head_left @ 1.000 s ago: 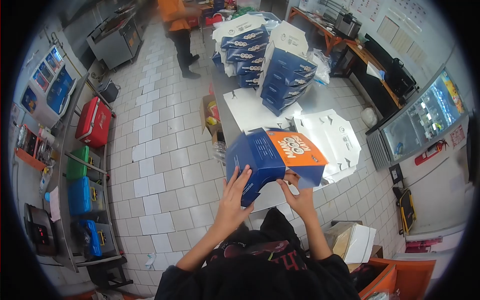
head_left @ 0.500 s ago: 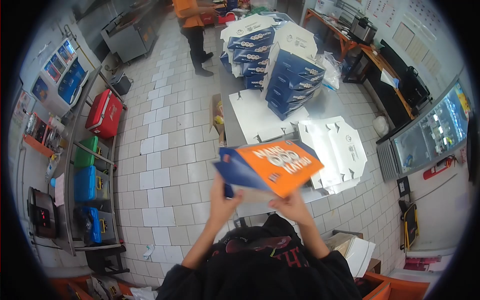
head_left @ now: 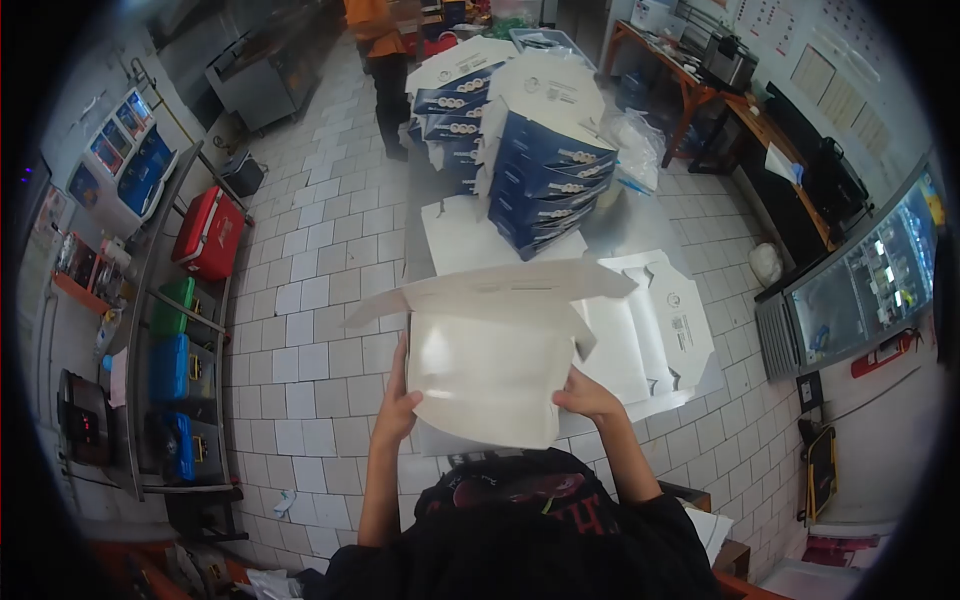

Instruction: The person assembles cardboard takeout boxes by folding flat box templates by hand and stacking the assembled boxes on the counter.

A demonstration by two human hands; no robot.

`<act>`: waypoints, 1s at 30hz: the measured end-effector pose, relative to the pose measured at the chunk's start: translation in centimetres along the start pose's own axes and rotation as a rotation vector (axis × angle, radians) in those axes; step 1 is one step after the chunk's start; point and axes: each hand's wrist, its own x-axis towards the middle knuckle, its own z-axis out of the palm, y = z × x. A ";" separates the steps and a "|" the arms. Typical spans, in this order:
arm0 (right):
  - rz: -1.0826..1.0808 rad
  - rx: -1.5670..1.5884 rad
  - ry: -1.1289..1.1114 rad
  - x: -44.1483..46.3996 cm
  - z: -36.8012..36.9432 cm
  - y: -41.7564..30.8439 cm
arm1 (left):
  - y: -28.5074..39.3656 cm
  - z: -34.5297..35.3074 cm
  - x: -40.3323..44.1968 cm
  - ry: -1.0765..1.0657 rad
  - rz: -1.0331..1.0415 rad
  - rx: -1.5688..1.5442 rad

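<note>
Between my two hands is a cardboard food box (head_left: 485,375), partly folded, its plain white inside facing me and its flaps raised at the far side. My left hand (head_left: 398,408) grips its left edge, thumb on the inside. On the opposite edge, my right hand (head_left: 590,395) holds it the same way. Beyond to the right, flat white box blanks (head_left: 685,330) lie on the metal table (head_left: 640,235). A further white sheet (head_left: 455,235) lies behind the held box, partly covered by it.
Stacks of folded blue-and-white boxes (head_left: 550,165) stand at the table's far part, beside a clear plastic bag (head_left: 635,150). A person in an orange shirt (head_left: 375,25) stands at the far left. A red cooler (head_left: 210,232) and lidded bins sit on the left shelving; a glass-door fridge (head_left: 860,285) is at right.
The box has turned over in my hands: its orange printed face was showing, and now its white inside faces me with flaps up. The view has shifted slightly.
</note>
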 end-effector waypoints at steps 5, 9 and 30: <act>0.199 -0.203 0.335 0.7 -2.0 -3.4 | 0.6 6.8 1.9 0.157 0.285 0.739; 0.115 -0.669 0.480 0.3 -1.9 -4.1 | -1.6 13.7 2.7 0.095 0.408 0.602; -0.857 -0.776 -0.210 0.9 -4.1 -6.9 | 4.1 15.2 4.0 0.434 0.074 -0.071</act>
